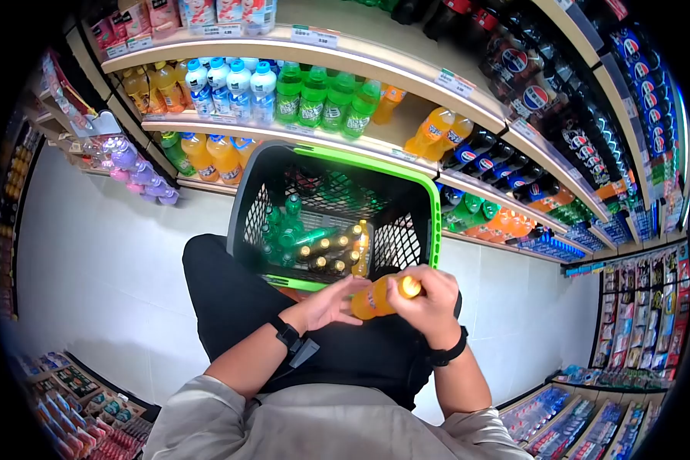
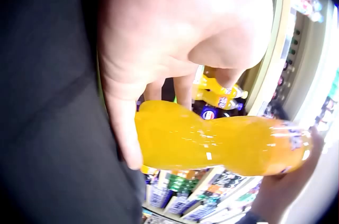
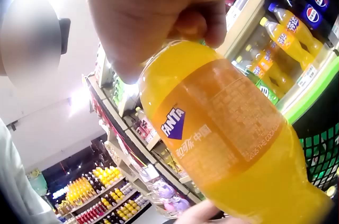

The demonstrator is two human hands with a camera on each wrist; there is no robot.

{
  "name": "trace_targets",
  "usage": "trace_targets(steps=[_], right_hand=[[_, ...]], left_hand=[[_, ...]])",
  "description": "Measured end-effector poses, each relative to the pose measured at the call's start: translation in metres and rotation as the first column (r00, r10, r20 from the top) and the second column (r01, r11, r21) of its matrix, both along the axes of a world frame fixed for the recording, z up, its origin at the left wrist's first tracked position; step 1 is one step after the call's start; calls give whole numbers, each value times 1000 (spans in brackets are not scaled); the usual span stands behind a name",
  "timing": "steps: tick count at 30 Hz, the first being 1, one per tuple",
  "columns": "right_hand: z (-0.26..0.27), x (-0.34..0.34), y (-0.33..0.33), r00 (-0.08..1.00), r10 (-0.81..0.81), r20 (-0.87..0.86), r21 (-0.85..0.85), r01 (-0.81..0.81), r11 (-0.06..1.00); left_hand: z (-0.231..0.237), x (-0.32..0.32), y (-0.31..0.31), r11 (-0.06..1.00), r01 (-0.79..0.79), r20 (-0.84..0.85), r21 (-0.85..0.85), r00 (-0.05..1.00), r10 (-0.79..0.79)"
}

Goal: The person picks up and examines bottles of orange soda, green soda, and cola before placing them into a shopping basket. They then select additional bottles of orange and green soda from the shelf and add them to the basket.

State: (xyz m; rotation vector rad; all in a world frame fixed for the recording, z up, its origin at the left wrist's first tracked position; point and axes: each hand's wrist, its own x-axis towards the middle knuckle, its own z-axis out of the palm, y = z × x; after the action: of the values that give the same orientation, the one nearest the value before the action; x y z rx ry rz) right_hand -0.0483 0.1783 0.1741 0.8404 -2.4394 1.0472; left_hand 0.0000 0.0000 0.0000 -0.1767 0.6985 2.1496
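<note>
An orange Fanta bottle (image 1: 370,300) lies tilted over the person's lap, its yellow cap toward the right. The right hand (image 1: 431,300) grips it around the neck, just below the cap. At the bottle's base is the left hand (image 1: 330,305), fingers spread and fairly straight. In the left wrist view, the thumb (image 2: 127,134) of that hand lies along the base end, with other fingers behind the bottle. The right wrist view shows the printed label (image 3: 217,118) facing the camera. In front stands a black basket with a green rim (image 1: 435,211).
Inside the basket are green bottles (image 1: 290,222), several dark bottles with gold caps (image 1: 337,247) and an orange bottle (image 1: 362,245). Shelves (image 1: 307,136) of drinks rise just beyond it. Purple items (image 1: 134,165) hang at the left. Pale floor tiles (image 1: 100,253) show on both sides.
</note>
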Motion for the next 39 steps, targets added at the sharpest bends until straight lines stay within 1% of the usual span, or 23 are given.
trace_targets(steps=[1, 2, 3, 5, 7, 8, 9, 11, 12, 14, 18, 19, 20, 21, 23, 25, 26, 27, 29, 33, 34, 37, 39], right_hand=[[1, 11, -7, 1000, 11, -16, -18, -11, 1000], [3, 21, -12, 999, 24, 40, -33, -22, 999], [-2, 16, 11, 999, 39, 7, -52, -38, 998], [-12, 29, 12, 997, -64, 45, -153, 70, 986], [-16, 37, 10, 976, -171, 138, -264, 202, 943], [-14, 37, 11, 960, -199, 199, -249, 246, 937], [-12, 34, 14, 939, -229, 257, -232, 290, 928], [-2, 29, 21, 924, -219, 314, -96, 260, 961], [-4, 27, 26, 922, -205, 329, -55, 236, 970], [-8, 24, 29, 901, -196, 386, -4, 214, 977], [-32, 20, 21, 840, -247, 483, -59, 313, 948], [-41, 25, 19, 744, -252, 619, -124, 409, 904], [-55, 25, 17, 724, -210, 657, -223, 453, 863], [-56, 24, 15, 634, -191, 750, -234, 524, 819], [-77, 19, 20, 550, -149, 822, -241, 572, 784], [-111, 18, 32, 466, 10, 885, -345, 640, 687], [-130, 19, 37, 389, 80, 918, -343, 678, 650], [-146, 21, 44, 314, 148, 938, -336, 715, 613], [-166, 28, 44, 233, 87, 969, -225, 673, 705], [-159, 27, 46, 270, 198, 942, -331, 657, 677], [-160, 24, 45, 284, 232, 930, -365, 655, 662], [-158, 26, 41, 295, 188, 937, -345, 686, 641], [-156, 26, 41, 359, 175, 917, -377, 631, 678]], left_hand=[[1, 7, -3, 998, 55, 73, -26, 996, -53], [1, 13, -4, 982, 88, 78, -169, 994, -76], [-4, 2, 21, 984, 101, 47, -147, 994, -96], [4, -2, 12, 977, 102, 135, -186, 988, -77], [3, -4, 1, 984, -20, 326, -180, 942, 79], [4, -5, -6, 991, -100, 310, -83, 943, 121], [-17, -7, -17, 967, -162, 247, 196, 963, 111], [-8, -10, -31, 954, -295, 264, 60, 926, 270], [-3, -12, -40, 960, -281, 224, -3, 935, 274], [-1, -14, -55, 972, -232, 211, 21, 952, 223], [-26, -16, -78, 983, -117, 238, 140, 968, 81], [-33, -15, -82, 979, -62, 211, 193, 977, 21], [-28, -15, -80, 961, -57, 216, 269, 976, -3], [-23, -21, -80, 939, -51, 204, 341, 979, -21], [-32, -25, -80, 913, -37, 114, 406, 993, -10], [-10, -27, -69, 890, -41, 44, 454, 999, 24], [0, -26, -69, 896, -7, -5, 443, 1000, 11], [10, -24, -68, 940, 29, -88, 339, 996, 1], [30, -18, -60, 988, 81, -254, 131, 966, -46], [51, -11, -49, 993, 23, -405, 113, 914, 24], [48, -13, -51, 991, -14, -337, 130, 940, 58], [23, -18, -58, 977, -139, -127, 164, 979, 160], [3, -20, -64, 958, -185, -28, 221, 980, 196]])
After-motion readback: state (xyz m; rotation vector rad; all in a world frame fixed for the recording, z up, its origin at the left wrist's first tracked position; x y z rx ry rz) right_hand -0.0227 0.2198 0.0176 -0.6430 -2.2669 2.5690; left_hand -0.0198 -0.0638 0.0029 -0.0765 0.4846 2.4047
